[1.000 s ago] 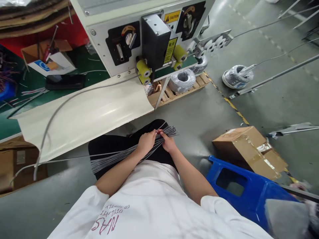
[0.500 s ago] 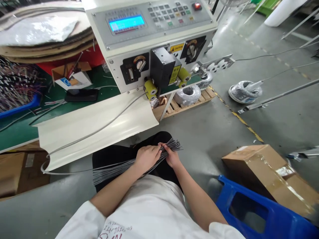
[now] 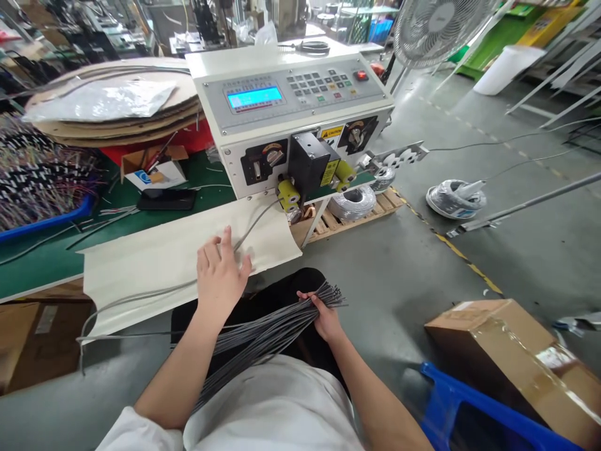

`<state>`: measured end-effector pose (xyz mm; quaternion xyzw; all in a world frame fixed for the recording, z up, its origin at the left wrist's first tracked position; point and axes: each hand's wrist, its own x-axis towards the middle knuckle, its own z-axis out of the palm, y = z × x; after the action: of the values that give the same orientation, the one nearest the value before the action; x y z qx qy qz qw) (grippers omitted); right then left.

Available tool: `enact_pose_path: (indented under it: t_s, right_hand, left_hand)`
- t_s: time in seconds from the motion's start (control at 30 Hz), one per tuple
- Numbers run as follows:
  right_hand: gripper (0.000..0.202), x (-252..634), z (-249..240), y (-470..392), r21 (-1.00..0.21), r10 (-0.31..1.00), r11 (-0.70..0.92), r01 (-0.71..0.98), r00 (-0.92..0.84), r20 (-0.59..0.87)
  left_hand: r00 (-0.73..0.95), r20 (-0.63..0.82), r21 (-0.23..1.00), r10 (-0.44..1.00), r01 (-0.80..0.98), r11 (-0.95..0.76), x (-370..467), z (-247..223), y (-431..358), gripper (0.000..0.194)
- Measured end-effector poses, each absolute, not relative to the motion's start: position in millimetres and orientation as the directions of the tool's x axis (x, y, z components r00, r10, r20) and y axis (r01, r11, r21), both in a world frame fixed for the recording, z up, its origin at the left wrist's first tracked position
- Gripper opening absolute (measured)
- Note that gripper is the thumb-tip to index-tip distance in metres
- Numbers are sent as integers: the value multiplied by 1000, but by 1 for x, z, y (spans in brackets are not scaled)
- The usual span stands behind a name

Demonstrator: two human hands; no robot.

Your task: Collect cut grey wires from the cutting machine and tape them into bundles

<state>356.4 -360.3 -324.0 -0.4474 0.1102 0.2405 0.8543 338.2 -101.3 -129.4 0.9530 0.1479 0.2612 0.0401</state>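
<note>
In the head view, my right hand (image 3: 325,318) is closed round one end of a bundle of cut grey cables (image 3: 277,327). The bundle lies across my lap, its far end fanning out under my left forearm. My left hand (image 3: 220,266) is over the cream chute (image 3: 141,254) with its fingers spread. A long grey cable (image 3: 256,224) comes out between the yellow rollers (image 3: 288,191) of the cable-cutting machine (image 3: 263,125) and passes beneath or beside that hand; whether the hand touches it I cannot tell. The cable loops over the chute's left end.
A phone (image 3: 166,199), a small open box (image 3: 157,172) and a blue bin of wires (image 3: 47,219) are on the green bench. To the right are a carton (image 3: 498,351) and a blue plastic stool (image 3: 469,394). Cable coils (image 3: 352,203) rest on a pallet.
My left hand has left the bundle and moved up and left over the chute, its fingers spreading. My right hand still grips the bundle. The view has tilted upward.
</note>
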Motion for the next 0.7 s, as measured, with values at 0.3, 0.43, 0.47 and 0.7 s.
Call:
enact_pose_path:
  t_s: [0.3, 0.43, 0.47, 0.7]
  right_hand:
    - [21, 360, -322, -361, -677, 331, 475, -563, 826, -456]
    - [22, 360, -324, -361, -681, 324, 473, -559, 829, -456]
    - [22, 360, -324, -361, -680, 323, 473, -561, 828, -459]
    - [26, 359, -327, -361, -671, 317, 473, -570, 821, -474]
  left_hand:
    - [903, 318, 92, 289, 274, -957, 303, -136, -91, 67]
    - [927, 297, 83, 230, 215, -973, 289, -139, -82, 55]
    - [928, 311, 92, 205, 186, -978, 286, -140, -79, 46]
    - [867, 496, 124, -46, -123, -985, 251, -160, -93, 15]
